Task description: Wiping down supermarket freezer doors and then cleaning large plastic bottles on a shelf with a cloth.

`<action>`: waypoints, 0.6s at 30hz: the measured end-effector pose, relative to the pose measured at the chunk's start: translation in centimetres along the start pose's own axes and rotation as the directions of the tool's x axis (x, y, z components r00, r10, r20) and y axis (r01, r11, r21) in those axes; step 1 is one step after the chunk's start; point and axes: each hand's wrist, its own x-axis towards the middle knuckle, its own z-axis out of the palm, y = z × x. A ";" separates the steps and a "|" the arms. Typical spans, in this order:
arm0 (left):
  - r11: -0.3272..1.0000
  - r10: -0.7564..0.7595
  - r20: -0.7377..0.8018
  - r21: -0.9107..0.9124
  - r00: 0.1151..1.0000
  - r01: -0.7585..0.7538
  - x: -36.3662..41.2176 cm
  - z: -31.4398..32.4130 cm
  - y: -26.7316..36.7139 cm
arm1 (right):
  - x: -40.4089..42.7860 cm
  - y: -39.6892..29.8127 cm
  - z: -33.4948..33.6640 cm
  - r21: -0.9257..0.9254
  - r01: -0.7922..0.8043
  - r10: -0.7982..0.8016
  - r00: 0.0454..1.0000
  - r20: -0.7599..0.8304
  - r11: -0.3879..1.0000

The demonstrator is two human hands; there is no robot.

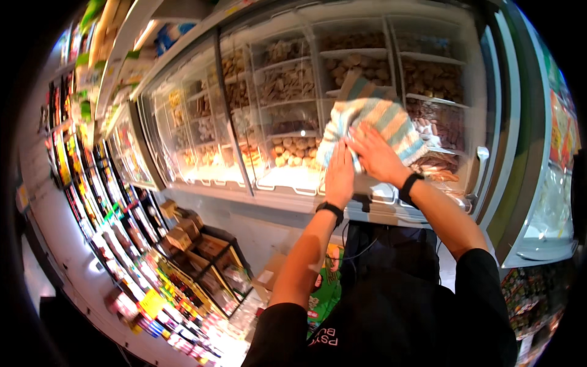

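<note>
A striped towel in cream, orange, grey and light blue lies bunched on the sliding glass lid of a display freezer. My right hand presses on its near part, fingers spread over the folds. Beside it, my left hand rests on the towel's near left edge, fingers together and their tips close to my right fingers. Where the two meet, the fabric is gathered into creases. Both wrists wear black bands. The glass above the towel carries a dim reflection of the stripes.
Under the glass, compartments hold frozen foods, including round pieces. A white handle sits at the lid's right side. Cardboard boxes fill a rack at lower left, near stocked shelves. A green printed bag stands below the freezer's front.
</note>
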 end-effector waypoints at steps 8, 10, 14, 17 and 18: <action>0.980 0.011 -0.003 -0.200 1.000 -0.012 -8.6 1.9 -4.2 | -2.2 -2.1 -1.2 -0.250 -0.028 0.087 0.969 0.230 0.968; 0.958 -0.064 0.003 -0.279 0.998 0.063 -5.8 -1.2 -3.7 | -0.4 -2.6 0.5 -0.364 -0.100 0.156 0.980 0.126 0.926; 0.961 -0.165 -0.085 -0.237 0.983 0.141 -6.4 -3.5 -8.8 | 3.3 -5.7 6.6 -0.414 -0.036 0.069 0.995 0.065 0.910; 0.942 -0.282 0.060 -0.174 0.958 0.288 -10.0 -4.6 -13.5 | 5.9 -9.4 10.5 -0.405 -0.017 0.061 0.993 0.096 0.914; 0.936 -0.299 0.044 -0.180 0.953 0.302 -11.4 -4.7 -14.8 | 6.6 -10.7 11.8 -0.397 -0.023 0.069 0.992 0.104 0.918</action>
